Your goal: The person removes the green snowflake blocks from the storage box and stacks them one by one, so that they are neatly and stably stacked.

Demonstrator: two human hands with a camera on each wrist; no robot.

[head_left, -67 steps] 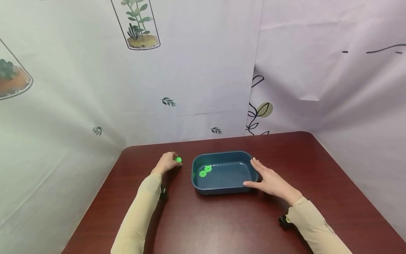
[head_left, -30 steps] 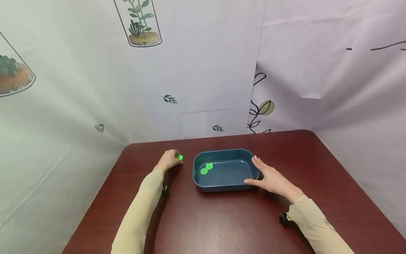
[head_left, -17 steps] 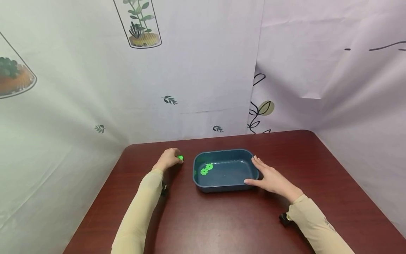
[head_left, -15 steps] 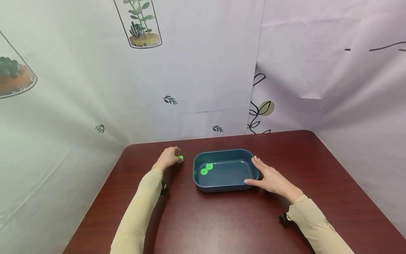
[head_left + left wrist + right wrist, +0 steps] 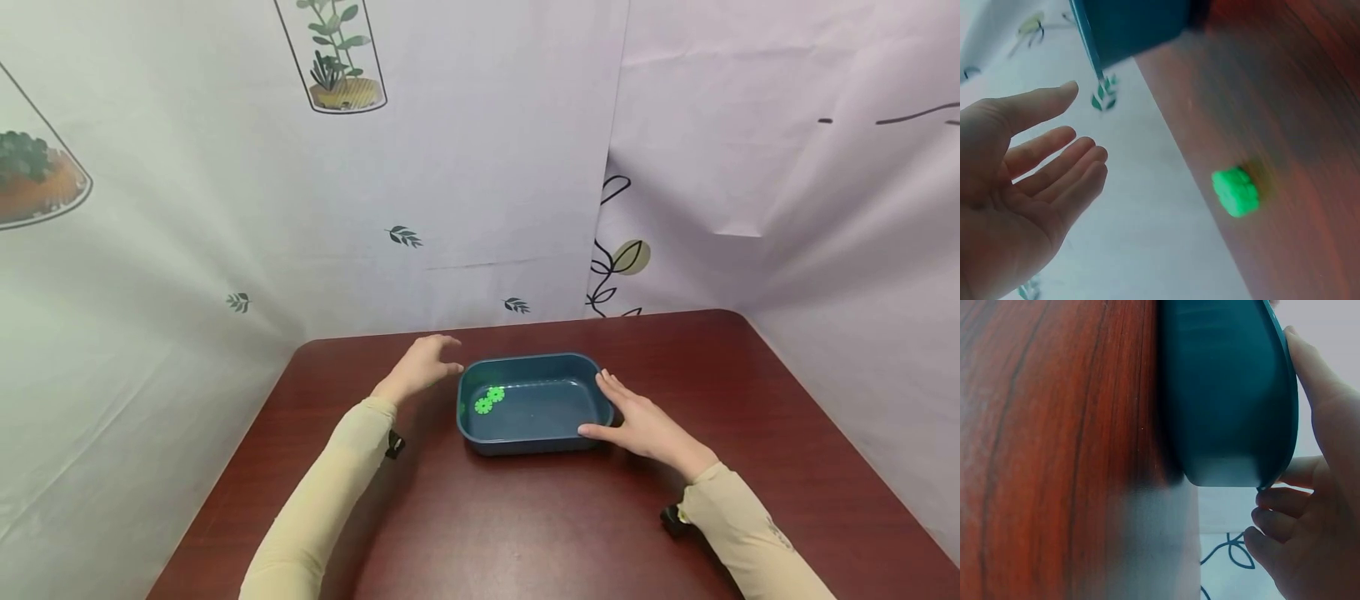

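Observation:
My left hand (image 5: 423, 362) is just left of a dark blue rectangular bin (image 5: 536, 443), fingers relaxed, thumb apart from them, nothing held. In the left wrist view, a small stack of bright green notched discs (image 5: 1236, 192) stands on the table away from this hand; the hand hides it in the head view. Two green flower-shaped discs (image 5: 483, 406) lie at the left end of the bin's floor. My right hand (image 5: 645, 425) rests on the bin's right end, with thumb and fingers spread across the rim. The right wrist view shows the thumb (image 5: 1310, 365) along that rim.
The reddish-brown table (image 5: 480, 533) carries the bin near its far side. Behind it hangs a pale cloth backdrop (image 5: 495, 183) with printed plants. A small black device (image 5: 394, 445) sits under the left wrist, and another black device (image 5: 673, 522) under the right.
My left hand has let go of the green stack, leaving it on the table, and has moved right to the bin's left rim. My right hand stays at the bin.

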